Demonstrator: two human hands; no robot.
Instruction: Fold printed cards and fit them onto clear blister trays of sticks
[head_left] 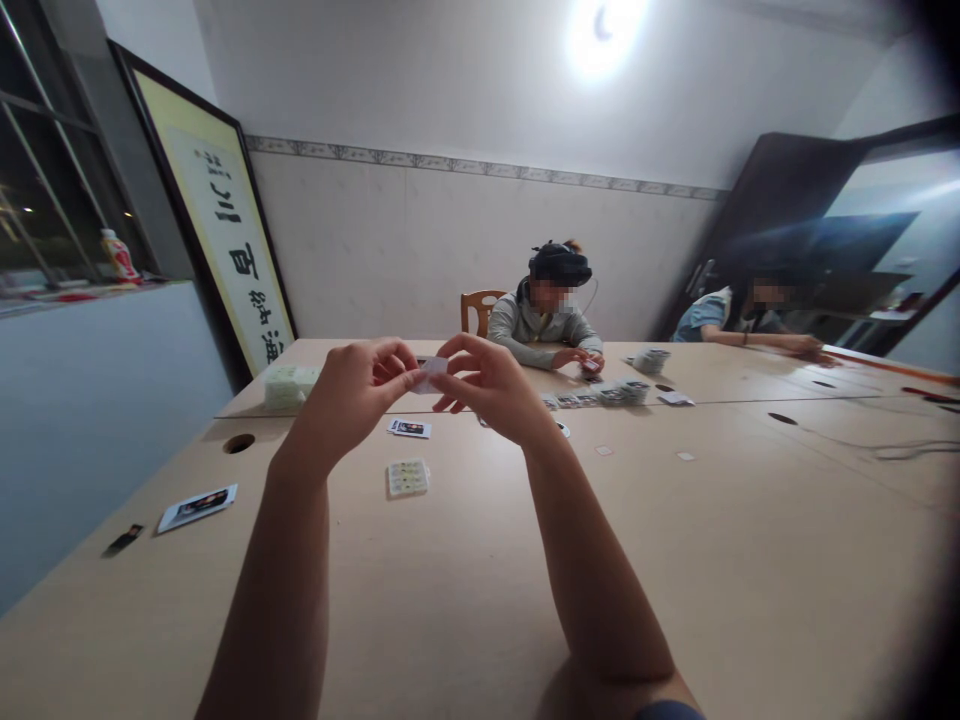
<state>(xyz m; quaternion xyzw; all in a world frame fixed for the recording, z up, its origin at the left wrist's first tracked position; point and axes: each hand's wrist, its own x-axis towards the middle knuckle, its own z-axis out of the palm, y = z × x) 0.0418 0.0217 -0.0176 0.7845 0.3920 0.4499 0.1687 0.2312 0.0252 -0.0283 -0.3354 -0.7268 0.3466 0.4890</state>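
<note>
Above the table, both hands meet at a small whitish, see-through sheet (433, 374). My left hand (360, 390) pinches its left side between thumb and forefinger. From the other side, my right hand (487, 385) grips it with thumb and fingertips. Fingers cover part of the sheet, so its full shape is hidden. Below the hands lies a flat clear case (407, 478) with rows of small yellowish pieces inside. Just behind that case rests a white printed packet (410, 429) with a dark picture.
A larger printed packet (196, 508) and a small dark piece (124, 540) lie at left. Pale cases (289, 386) are stacked behind my left hand. Across the table (750, 560), a person (525, 325) handles small items beside stacked packs (622, 392); another person sits farther right.
</note>
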